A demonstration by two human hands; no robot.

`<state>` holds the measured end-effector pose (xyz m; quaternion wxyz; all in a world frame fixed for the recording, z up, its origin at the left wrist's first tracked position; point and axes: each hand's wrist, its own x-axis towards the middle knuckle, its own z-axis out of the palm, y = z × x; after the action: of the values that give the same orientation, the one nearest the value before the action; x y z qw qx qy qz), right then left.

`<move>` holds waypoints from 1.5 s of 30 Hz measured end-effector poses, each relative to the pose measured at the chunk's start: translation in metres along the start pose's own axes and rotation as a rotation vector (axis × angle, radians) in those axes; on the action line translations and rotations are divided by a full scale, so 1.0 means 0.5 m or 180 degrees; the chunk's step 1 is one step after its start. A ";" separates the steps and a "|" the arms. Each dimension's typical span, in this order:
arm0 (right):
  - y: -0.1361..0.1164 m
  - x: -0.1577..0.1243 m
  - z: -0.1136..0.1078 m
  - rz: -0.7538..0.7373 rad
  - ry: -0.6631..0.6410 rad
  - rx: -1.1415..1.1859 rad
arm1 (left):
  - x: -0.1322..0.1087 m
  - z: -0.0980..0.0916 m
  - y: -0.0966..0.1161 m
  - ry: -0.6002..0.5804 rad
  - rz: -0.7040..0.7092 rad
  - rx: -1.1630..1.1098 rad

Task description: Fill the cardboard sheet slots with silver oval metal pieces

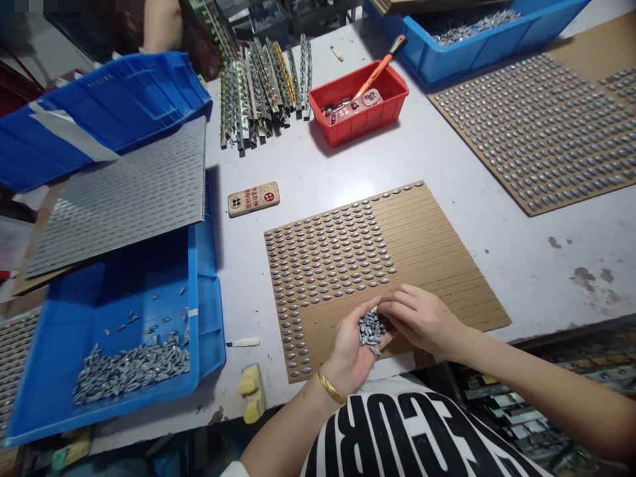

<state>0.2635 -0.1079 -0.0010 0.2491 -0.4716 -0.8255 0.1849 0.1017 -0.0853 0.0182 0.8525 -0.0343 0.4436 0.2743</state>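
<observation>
My left hand point(348, 348) is cupped palm up and holds a heap of small grey oval metal pieces point(371, 329). My right hand point(422, 319) reaches over the heap, its fingers bent together at the far edge of the pieces. Whatever its fingertips pinch is hidden. Both hands are above the near part of a brown cardboard sheet point(437, 248) with ruled creases. Rows of the same oval pieces point(328, 252) cover the sheet's left and upper area, with one line along its far edge. The creased right part is bare cardboard.
To the left, a blue bin point(203, 331) holds loose pieces, with a filled board point(124, 199) across it. A red tray point(368, 122) with an orange-handled tool, a phone-shaped case point(254, 199) and metal strips point(263, 86) lie beyond. Another filled sheet point(541, 132) is at right.
</observation>
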 end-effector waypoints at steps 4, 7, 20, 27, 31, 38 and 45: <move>0.019 -0.011 -0.018 0.0553 0.0179 0.0569 | 0.000 -0.002 0.006 0.0188 -0.0060 0.0060; 0.050 -0.017 -0.027 0.1015 0.0245 0.0642 | -0.001 -0.006 0.007 0.0219 -0.0205 0.0060; 0.077 -0.038 -0.042 0.1278 0.0035 0.0582 | -0.006 -0.009 0.006 0.0236 -0.0197 0.0079; 0.079 -0.018 -0.025 0.1820 0.0602 0.0958 | -0.006 -0.007 0.001 0.0211 -0.0185 0.0084; 0.088 -0.009 -0.004 0.1803 0.0590 0.0741 | -0.008 -0.005 0.001 0.0228 -0.0179 0.0088; 0.092 0.000 -0.003 0.1536 0.0375 0.0019 | -0.008 -0.013 0.004 0.0190 -0.0159 0.0027; 0.095 -0.002 0.009 0.1535 0.0362 -0.0255 | -0.011 -0.025 0.007 0.0130 -0.0152 -0.0024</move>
<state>0.2940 -0.0858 -0.0306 0.2249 -0.6740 -0.6805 0.1792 0.0883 -0.0882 0.0155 0.8495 -0.0537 0.4588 0.2547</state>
